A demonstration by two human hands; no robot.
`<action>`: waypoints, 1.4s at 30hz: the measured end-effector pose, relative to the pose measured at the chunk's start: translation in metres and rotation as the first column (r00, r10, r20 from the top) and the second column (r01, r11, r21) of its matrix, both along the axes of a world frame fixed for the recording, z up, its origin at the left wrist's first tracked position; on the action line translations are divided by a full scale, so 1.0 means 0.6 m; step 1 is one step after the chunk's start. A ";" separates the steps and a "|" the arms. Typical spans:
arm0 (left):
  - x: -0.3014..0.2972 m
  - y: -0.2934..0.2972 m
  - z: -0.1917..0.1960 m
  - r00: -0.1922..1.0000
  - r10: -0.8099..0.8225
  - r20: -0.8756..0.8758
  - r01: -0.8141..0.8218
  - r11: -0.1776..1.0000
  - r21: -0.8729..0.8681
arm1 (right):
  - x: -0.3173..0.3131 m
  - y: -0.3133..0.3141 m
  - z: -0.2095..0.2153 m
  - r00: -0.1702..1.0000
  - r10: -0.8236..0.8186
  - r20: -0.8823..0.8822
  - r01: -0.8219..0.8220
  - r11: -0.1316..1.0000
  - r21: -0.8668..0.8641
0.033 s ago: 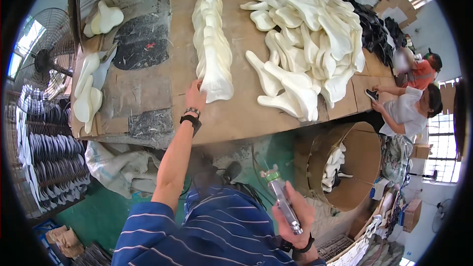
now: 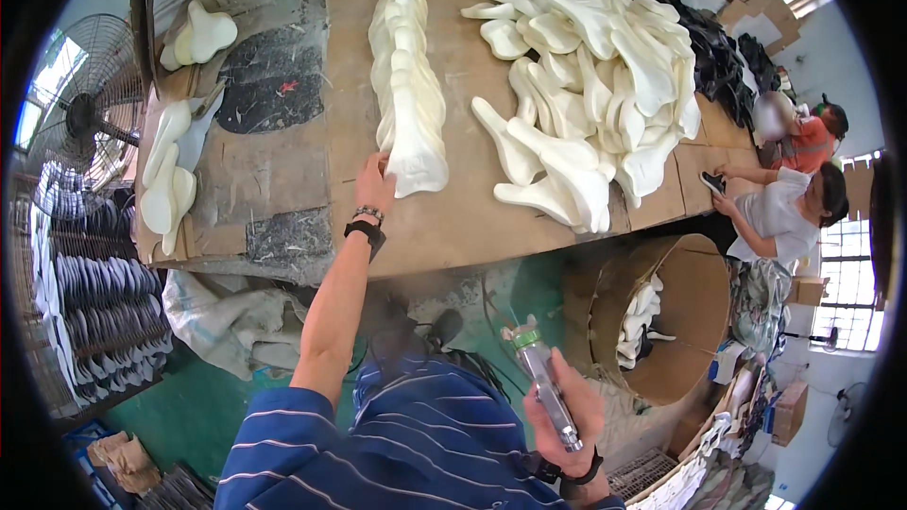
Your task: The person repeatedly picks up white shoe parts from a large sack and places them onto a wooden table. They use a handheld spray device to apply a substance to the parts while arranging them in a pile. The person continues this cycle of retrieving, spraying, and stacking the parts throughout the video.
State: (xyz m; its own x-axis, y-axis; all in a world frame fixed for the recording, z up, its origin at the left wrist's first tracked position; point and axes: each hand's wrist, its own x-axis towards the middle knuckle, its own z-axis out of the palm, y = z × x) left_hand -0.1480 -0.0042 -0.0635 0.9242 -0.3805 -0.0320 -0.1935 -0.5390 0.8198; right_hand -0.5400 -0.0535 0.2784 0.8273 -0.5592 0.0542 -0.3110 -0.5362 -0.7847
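Note:
A long overlapping row of cream, sole-shaped pieces [image 2: 404, 61] lies down the middle of the cardboard-covered table. My left hand [image 2: 376, 184] reaches to its near end, fingers closed at the left edge of the nearest cream sole [image 2: 416, 159]; the fingertips are partly hidden. Low on the right, away from the table, my right hand [image 2: 570, 401] grips a silver spray gun [image 2: 548, 382] with a green ring near its nozzle. The nozzle points up toward the table's front edge. Right of the row is a large heap of similar cream soles [image 2: 605, 85].
More cream pieces [image 2: 168, 184] lie at the table's left. A round cardboard bin [image 2: 694, 321] holding pale pieces stands below the table's right edge. A fan [image 2: 83, 113] and a rack of grey pieces [image 2: 104, 293] are at left. Two people [image 2: 784, 208] are at the far right.

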 end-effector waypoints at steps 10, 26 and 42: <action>-0.045 0.236 0.023 0.998 0.057 0.039 -0.059 0.997 0.046 | 0.019 -0.014 -0.011 0.989 0.077 -0.125 -0.065 0.993 0.094; 0.043 0.017 -0.027 0.960 -0.191 0.206 0.193 0.981 0.010 | 0.082 0.010 0.002 0.997 -0.076 0.024 0.077 0.997 -0.014; -0.135 -0.379 0.250 0.823 -0.541 -0.172 0.337 0.709 -0.619 | 0.005 -0.121 -0.020 0.964 -0.251 0.085 0.244 0.966 0.092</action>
